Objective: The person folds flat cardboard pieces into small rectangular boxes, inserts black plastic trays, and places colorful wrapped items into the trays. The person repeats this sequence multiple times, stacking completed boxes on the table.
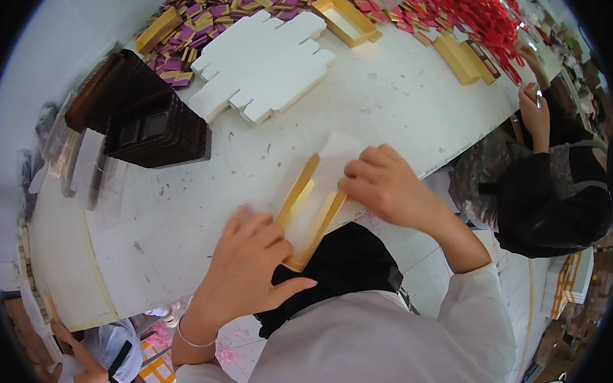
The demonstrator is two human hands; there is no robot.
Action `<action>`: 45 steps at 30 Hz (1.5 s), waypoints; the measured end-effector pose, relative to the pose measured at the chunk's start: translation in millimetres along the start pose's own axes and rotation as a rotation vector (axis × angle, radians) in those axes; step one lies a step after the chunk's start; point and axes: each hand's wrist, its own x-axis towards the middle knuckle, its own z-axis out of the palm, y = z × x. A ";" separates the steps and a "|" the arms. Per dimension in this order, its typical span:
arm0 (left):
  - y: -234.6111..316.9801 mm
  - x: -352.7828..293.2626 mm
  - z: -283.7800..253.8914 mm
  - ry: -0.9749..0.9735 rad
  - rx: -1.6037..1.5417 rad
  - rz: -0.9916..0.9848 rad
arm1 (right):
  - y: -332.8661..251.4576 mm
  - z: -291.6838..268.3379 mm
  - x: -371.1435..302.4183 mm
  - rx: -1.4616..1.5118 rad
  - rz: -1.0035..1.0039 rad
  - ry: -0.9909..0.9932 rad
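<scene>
Head: both hands' grip (pixel 255 259) on gold box (pixel 307 212)

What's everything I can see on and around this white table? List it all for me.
Gold box frame: one, gold, near table edge, under both hands.
White sheet: one, over the frame.
White die-cut cards: one stack, table centre.
Dark trays: one stack, brown-black, left.
Gold open boxes: several, far side.
Small purple-and-gold pieces: many, far edge.
Red tassels: one heap, far right.
Table: one, white.
Co-worker in black: one, right.
Another person: one, lower left.
Left hand: on the frame's near end.
Right hand: fingers pressing the sheet.
</scene>
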 end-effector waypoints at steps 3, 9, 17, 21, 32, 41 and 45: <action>6.3 8.7 17.8 0.366 0.318 -0.101 | -24.5 9.1 5.9 0.093 -0.016 0.024; -17.7 4.1 40.9 0.301 0.230 -0.031 | -37.8 -1.6 7.0 0.532 0.025 0.229; -29.4 2.0 20.9 0.242 -0.129 -0.017 | -9.2 9.6 18.6 0.386 -0.181 -0.098; -32.0 2.6 32.1 0.274 -0.209 -0.073 | -8.0 20.8 24.8 0.417 -0.164 -0.061; -6.7 13.9 55.5 0.461 -0.342 -0.281 | -37.0 19.6 24.6 0.730 0.264 -0.107; -17.6 10.7 44.2 0.361 -0.530 -0.246 | -46.6 35.0 -3.6 0.111 -0.225 0.150; -17.2 7.3 32.9 0.247 -0.748 -0.301 | -37.3 43.6 7.1 0.537 -0.098 0.249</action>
